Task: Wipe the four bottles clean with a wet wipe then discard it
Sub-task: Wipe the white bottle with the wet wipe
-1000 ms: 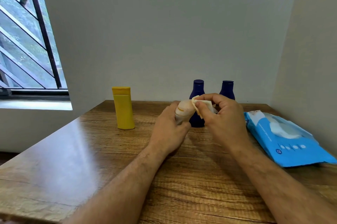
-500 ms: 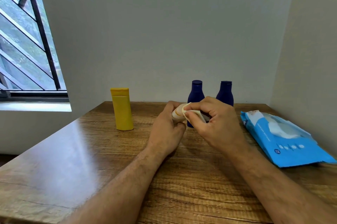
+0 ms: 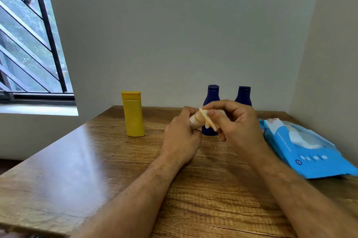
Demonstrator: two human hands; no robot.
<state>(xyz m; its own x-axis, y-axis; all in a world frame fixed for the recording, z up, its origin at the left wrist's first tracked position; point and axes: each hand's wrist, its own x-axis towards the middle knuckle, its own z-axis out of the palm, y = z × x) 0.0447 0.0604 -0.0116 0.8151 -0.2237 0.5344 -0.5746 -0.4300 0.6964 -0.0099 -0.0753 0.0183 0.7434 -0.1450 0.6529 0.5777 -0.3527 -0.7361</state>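
My left hand (image 3: 183, 137) grips a small cream bottle (image 3: 195, 121) with an orange band, held tilted above the wooden table (image 3: 77, 170). Against the bottle's top my right hand (image 3: 236, 127) presses a folded wet wipe (image 3: 208, 121). A yellow bottle (image 3: 134, 115) stands upright to the left, apart from both hands. Two dark blue bottles stand at the back: one (image 3: 212, 98) partly hidden behind my hands, the other (image 3: 243, 96) behind my right hand.
A blue pack of wet wipes (image 3: 310, 152) lies open at the right, near the side wall. The table sits in a corner, with a wall behind the bottles. A barred window (image 3: 29, 44) is at the left.
Both hands have stayed together at the cream bottle. The right hand's wipe has shifted over the bottle's top end, and the bottle shows a little more than half a second ago.
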